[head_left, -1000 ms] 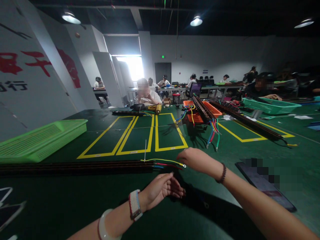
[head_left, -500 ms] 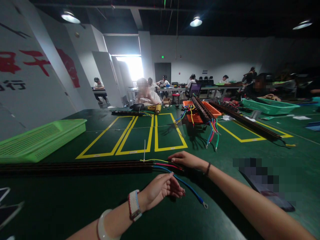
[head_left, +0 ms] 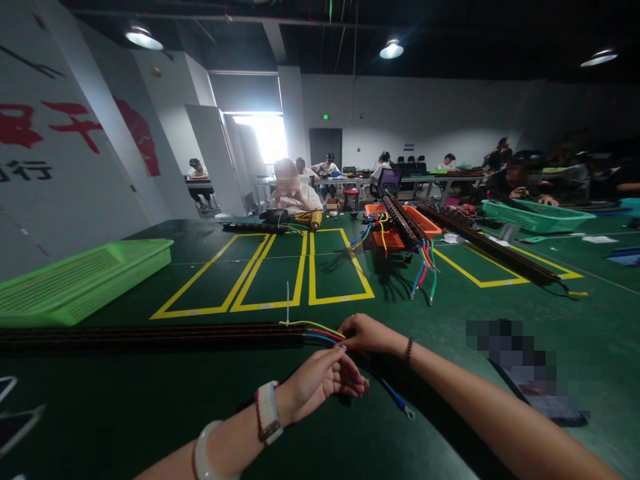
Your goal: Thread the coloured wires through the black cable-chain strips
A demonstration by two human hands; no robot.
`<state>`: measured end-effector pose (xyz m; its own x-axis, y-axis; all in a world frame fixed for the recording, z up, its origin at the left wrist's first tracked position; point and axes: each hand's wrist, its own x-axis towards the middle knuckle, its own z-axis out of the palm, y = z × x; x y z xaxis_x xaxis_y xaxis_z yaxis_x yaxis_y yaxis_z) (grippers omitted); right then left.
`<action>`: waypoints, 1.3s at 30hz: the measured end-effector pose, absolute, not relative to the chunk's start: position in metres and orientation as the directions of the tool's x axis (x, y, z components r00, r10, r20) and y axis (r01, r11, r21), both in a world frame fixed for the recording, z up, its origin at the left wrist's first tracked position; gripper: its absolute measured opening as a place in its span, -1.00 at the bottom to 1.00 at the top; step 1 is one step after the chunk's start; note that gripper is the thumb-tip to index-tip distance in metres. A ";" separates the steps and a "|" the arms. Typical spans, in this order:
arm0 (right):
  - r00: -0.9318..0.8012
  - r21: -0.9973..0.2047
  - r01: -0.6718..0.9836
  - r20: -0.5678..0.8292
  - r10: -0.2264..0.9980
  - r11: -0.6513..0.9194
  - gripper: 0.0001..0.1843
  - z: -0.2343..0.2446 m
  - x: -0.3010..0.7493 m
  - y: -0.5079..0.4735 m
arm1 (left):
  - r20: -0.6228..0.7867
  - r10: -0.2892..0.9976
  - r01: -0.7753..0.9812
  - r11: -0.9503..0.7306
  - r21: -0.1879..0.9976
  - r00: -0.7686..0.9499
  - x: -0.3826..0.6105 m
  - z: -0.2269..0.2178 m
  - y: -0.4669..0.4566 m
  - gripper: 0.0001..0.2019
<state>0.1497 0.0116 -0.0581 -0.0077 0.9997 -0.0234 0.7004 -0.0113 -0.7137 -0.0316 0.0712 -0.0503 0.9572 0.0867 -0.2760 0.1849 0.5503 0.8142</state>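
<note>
A long dark bundle of cable lies across the green table, with yellow, red and blue wires fanning out of its right end. My right hand is curled over those wires close to the bundle's end. A blue wire with a ring terminal trails out below it. My left hand rests just in front, fingers stretched out flat and together, holding nothing. A white cable tie sticks up from the bundle.
A green plastic tray lies upside down at the left. Yellow taped rectangles mark the table. An orange basket with more wired bundles stands behind, and a dark flat device lies at the right. Several people sit at far tables.
My right hand has drawn back left along the wires toward the bundle's end and closed over them. The blue wire has dropped free onto the table. My left hand has stayed put.
</note>
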 end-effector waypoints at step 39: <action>-0.074 0.182 0.982 0.122 0.990 0.051 -0.85 -0.004 0.086 -0.021 | -0.436 0.376 -0.081 0.825 0.560 0.818 -0.005 -0.053 0.067 -0.85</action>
